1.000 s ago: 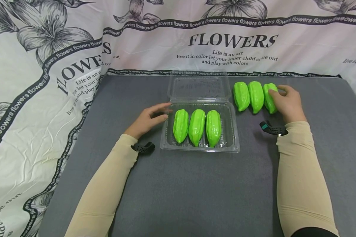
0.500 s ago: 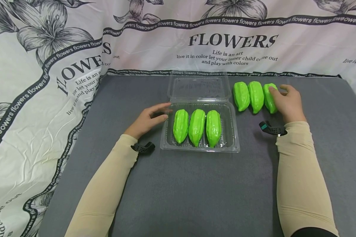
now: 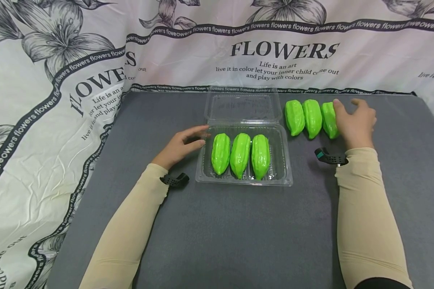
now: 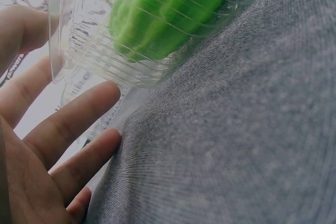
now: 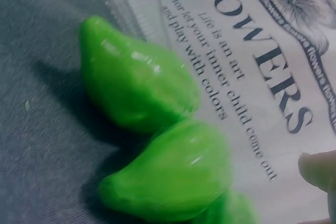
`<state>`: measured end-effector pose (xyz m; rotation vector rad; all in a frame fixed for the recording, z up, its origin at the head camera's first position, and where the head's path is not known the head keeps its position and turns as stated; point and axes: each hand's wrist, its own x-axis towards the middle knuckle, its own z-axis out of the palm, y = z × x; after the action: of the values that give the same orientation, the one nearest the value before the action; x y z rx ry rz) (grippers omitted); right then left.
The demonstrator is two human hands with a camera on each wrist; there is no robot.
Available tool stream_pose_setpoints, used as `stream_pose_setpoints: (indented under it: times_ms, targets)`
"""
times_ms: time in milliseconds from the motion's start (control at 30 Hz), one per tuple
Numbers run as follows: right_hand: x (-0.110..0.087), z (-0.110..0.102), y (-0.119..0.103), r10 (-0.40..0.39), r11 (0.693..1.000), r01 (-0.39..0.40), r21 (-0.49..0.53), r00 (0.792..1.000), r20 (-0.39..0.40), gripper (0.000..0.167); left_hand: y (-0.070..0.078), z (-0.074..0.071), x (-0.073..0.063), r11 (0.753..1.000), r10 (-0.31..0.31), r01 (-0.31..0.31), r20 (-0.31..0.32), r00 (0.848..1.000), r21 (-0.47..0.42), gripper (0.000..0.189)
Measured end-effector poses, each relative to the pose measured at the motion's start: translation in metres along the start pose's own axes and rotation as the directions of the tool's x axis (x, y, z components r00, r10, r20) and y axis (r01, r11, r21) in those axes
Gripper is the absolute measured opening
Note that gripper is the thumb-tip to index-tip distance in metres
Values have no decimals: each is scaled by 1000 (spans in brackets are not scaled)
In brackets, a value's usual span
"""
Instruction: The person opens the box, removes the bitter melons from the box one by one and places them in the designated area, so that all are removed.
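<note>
A clear plastic clamshell box (image 3: 285, 168) lies open, its lid (image 3: 243, 107) folded back. Inside, three glossy green star fruits (image 3: 240, 155) stand side by side in a row. My left hand (image 3: 179, 146) rests at the box's left side with fingers spread; in the left wrist view they are right by the clear wall. Three more star fruits (image 3: 312, 119) lie in a row right of the lid. Beside the rightmost star fruit (image 3: 328, 120) is my right hand (image 3: 356, 122), thumb overlapping its edge and fingers parted from it. In the right wrist view a fingertip (image 5: 315, 169) shows apart from the fruits.
Grey cloth covers the table (image 3: 246, 237). A white flower-printed curtain (image 3: 188, 60) hangs behind the back edge and down the left side. Black bands (image 3: 174, 180) circle both wrists over beige sleeves.
My right hand has drawn slightly right and away from the rightmost star fruit, its thumb and fingers spreading. The left hand, box and fruits have stayed in place.
</note>
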<state>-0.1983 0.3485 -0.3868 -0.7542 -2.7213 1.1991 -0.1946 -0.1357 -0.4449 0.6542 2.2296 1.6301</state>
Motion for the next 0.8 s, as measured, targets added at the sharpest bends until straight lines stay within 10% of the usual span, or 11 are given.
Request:
stream_pose_setpoints:
  times_ms: [433,800]
  targets:
    - [-22,-12,-31,-47,995,55,78,993,-111,79,0,1,1,1000,4,-4,4,1000,-8,53]
    - [-39,-17,-56,-162,980,177,93,975,-149,19,2,1,0,1000,10,-10,0,1000,5,53]
